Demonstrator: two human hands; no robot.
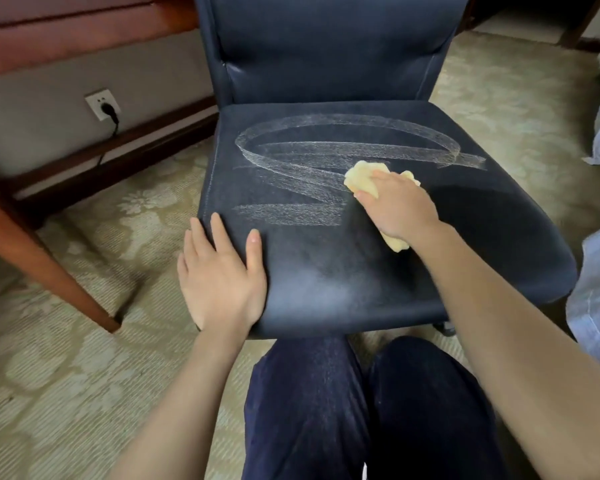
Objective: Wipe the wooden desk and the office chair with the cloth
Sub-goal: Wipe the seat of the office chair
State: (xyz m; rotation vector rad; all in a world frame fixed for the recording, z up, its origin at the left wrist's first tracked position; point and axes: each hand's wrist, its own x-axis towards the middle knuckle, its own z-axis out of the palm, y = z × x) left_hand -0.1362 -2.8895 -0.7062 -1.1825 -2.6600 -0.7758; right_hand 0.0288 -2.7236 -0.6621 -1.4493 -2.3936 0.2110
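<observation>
the light is soft and even, not strong. a dark shadow lies on the chair seat just right of the right hand. pale sheen on the seat front. straight lines bend at the edges; the cloth looks slightly blurred.

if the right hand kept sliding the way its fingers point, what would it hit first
The right hand, gripping the crumpled yellow cloth, points back-left across the dark blue chair seat. It would cross the pale wipe streaks, then probably meet the backrest; depth is unclear.
</observation>
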